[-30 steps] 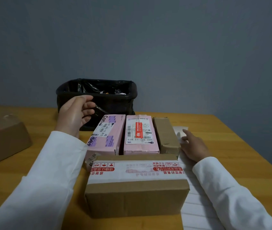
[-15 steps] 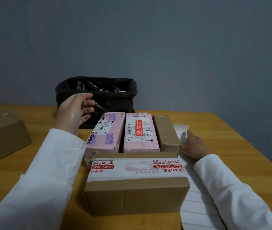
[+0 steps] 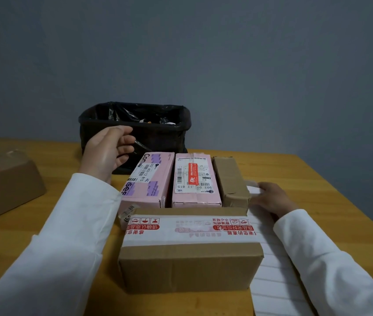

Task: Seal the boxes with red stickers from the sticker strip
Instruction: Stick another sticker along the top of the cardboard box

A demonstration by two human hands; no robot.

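Behind the front cardboard box (image 3: pixel 190 249), the white sticker strip (image 3: pixel 279 283) is partly hidden, and no red stickers can be made out on it. Left hand (image 3: pixel 109 153) hangs loosely curled before the black bin (image 3: pixel 158 131), holding nothing I can see; right hand (image 3: pixel 272 199) rests spread on the strip's far end.

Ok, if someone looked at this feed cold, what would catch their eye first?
Probably the big brown box at the near edge, banded with red-printed white tape. Behind it two pink boxes lie side by side; the right pink box carries a red sticker. The left hand is raised before the black bin.
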